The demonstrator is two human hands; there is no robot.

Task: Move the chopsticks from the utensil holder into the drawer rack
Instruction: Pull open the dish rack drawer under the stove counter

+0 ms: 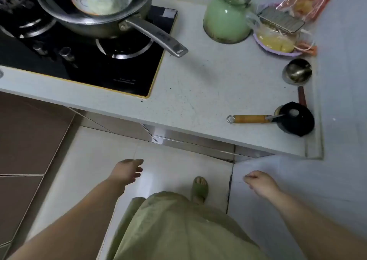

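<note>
My left hand (127,171) hangs low in front of the counter, fingers spread, holding nothing. My right hand (260,181) hangs at the same height to the right, fingers loosely curled, with nothing in it. Both are below the counter edge (178,124), over the tiled floor. Under the counter runs a closed drawer front with a metal strip (190,140). No chopsticks, utensil holder or drawer rack show in this view.
A black gas hob (89,61) carries a steel pan (95,11) with a bowl inside. On the counter stand a green kettle (226,19), bagged food (278,39), a steel ladle (296,71) and a small black pan with a wooden handle (294,120). A wall is at right.
</note>
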